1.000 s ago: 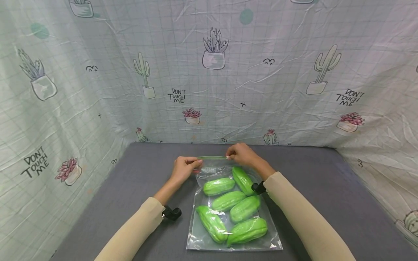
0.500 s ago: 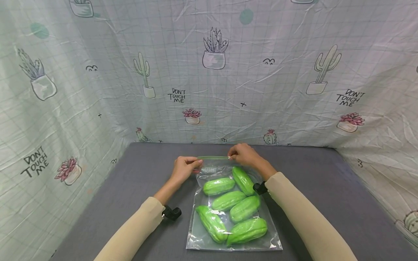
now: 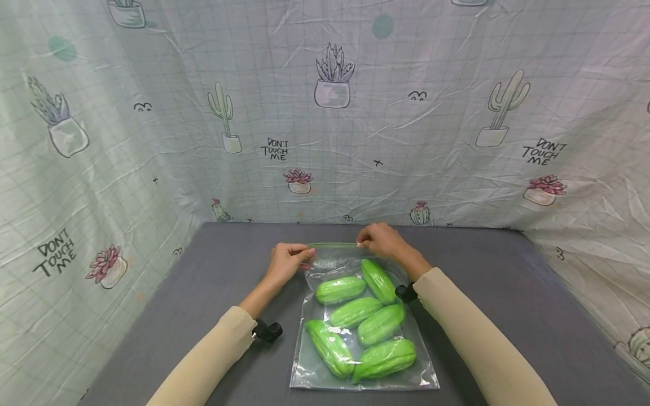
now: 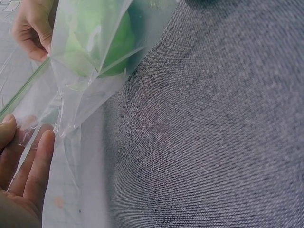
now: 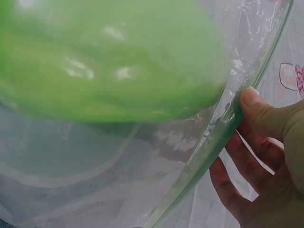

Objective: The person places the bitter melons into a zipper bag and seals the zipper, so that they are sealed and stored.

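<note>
A clear plastic zip bag (image 3: 307, 369) lies on the table, with several light green, ridged, gourd-like vegetables (image 3: 380, 325) inside. Its green zip strip (image 3: 332, 245) runs along the far edge. At that strip's left end, my left hand (image 3: 286, 262) pinches the bag's corner between thumb and fingers. My right hand (image 3: 380, 239) pinches the strip further right, where a small white bit shows at the fingertips. In the right wrist view, the thumb (image 5: 254, 102) presses the strip from the front, with fingers behind it. The left wrist view shows the left fingers (image 4: 40, 166) behind the clear film.
The grey cloth-covered table (image 3: 228, 282) extends to both sides of the bag. A pale curtain (image 3: 376, 124) printed with potted cacti hangs behind and at the sides. Black wrist cameras (image 3: 267, 331) sit at both sleeve cuffs, the right one over the bag's edge.
My right hand has slid a little to the right along the zip strip. The left hand, the bag and the vegetables look the same.
</note>
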Tool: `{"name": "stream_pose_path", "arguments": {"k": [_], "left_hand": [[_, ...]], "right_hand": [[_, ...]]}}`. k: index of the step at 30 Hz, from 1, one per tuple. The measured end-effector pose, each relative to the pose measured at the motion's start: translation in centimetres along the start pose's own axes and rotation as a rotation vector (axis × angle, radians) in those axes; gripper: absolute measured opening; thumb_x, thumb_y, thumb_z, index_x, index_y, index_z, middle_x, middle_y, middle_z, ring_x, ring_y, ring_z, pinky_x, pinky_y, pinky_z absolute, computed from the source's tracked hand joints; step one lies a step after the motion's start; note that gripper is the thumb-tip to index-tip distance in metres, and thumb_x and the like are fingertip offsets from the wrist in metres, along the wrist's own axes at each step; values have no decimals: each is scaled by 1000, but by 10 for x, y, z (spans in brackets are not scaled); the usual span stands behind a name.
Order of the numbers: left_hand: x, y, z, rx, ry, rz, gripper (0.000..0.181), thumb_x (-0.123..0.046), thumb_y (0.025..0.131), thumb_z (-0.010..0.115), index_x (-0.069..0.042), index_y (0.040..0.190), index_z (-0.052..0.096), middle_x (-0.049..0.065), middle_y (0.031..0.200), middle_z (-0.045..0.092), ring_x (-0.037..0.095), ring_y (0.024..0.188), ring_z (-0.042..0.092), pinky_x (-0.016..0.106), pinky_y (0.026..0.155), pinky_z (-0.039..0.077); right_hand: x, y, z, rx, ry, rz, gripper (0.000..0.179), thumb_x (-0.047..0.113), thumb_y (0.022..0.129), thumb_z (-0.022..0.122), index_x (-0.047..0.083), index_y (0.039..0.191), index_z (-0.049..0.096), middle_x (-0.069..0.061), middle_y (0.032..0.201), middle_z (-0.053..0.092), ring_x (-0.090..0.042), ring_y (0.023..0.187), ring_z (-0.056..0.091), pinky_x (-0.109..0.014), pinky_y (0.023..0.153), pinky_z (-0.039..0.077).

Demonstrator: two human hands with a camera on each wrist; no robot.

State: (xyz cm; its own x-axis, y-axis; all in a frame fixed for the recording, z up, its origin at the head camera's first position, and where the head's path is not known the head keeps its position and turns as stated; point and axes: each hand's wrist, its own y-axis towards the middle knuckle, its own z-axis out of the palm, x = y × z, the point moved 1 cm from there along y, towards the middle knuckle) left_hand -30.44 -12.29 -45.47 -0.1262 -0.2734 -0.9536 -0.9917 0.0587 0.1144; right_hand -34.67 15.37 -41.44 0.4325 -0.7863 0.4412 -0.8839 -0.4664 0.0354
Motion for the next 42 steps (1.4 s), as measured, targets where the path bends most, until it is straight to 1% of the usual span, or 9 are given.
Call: {"name": "stream_pose_path", "arguments": {"k": [7, 12, 19, 28, 30, 33, 37, 42], "left_hand": [[0, 0, 0, 5, -9, 0, 22, -19, 95, 77, -1, 107, 80, 16, 95, 81, 18, 78, 79, 32, 72, 65], [1, 0, 0, 3, -6, -2, 24, -20, 95, 76, -1, 109, 80, 16, 95, 81, 18, 78, 78, 32, 71, 65], [0, -1, -1, -5, -10, -5, 18, -19, 94, 77, -5, 104, 82, 15, 93, 81, 18, 77, 78, 33, 71, 65], [1, -2, 1, -5, -27, 5, 24, -18, 94, 77, 1, 109, 79, 22, 98, 79, 30, 84, 79, 41, 76, 65], [1, -1, 1, -7, -25, 7, 23, -18, 94, 77, 0, 108, 80, 21, 98, 79, 29, 83, 79, 40, 76, 65], [0, -1, 1, -11, -21, 4, 20, -18, 94, 77, -2, 106, 81, 19, 96, 80, 24, 80, 79, 36, 73, 65], [-1, -1, 1, -7, -19, 6, 19, -17, 94, 77, -2, 106, 81, 17, 94, 80, 18, 77, 79, 33, 71, 65], [0, -1, 1, -7, -19, 15, 18, -16, 94, 77, -2, 105, 81, 16, 93, 80, 18, 77, 78, 33, 71, 65]], "right_hand": [[-2, -2, -1, -18, -13, 3, 17, 16, 101, 68, 10, 112, 79, -5, 108, 79, -23, 96, 73, -43, 84, 60], [-2, -2, -2, -10, -24, 2, 17, 16, 101, 67, 10, 113, 78, -6, 109, 79, -23, 96, 73, -43, 84, 60], [-5, -4, -2, -8, -34, 19, 18, 16, 101, 67, 11, 114, 78, -5, 110, 78, -24, 100, 72, -44, 87, 59], [-7, -5, -1, 0, -39, 20, 19, 16, 102, 65, 11, 115, 78, -3, 109, 79, -24, 98, 72, -45, 85, 59], [-7, -6, -1, 1, -32, 24, 19, 16, 102, 65, 10, 116, 77, -3, 108, 79, -24, 98, 73, -45, 85, 59], [-8, -5, -1, -2, -22, 38, 19, 16, 102, 65, 11, 116, 78, -1, 106, 79, -24, 98, 73, -46, 86, 59], [-9, -6, -1, -2, -22, 53, 19, 17, 102, 65, 12, 117, 77, -1, 107, 79, -24, 99, 73, -46, 87, 59], [-10, -7, -1, 1, -21, 61, 21, 17, 102, 65, 11, 118, 77, -2, 108, 79, -24, 100, 73, -46, 87, 59]]}}
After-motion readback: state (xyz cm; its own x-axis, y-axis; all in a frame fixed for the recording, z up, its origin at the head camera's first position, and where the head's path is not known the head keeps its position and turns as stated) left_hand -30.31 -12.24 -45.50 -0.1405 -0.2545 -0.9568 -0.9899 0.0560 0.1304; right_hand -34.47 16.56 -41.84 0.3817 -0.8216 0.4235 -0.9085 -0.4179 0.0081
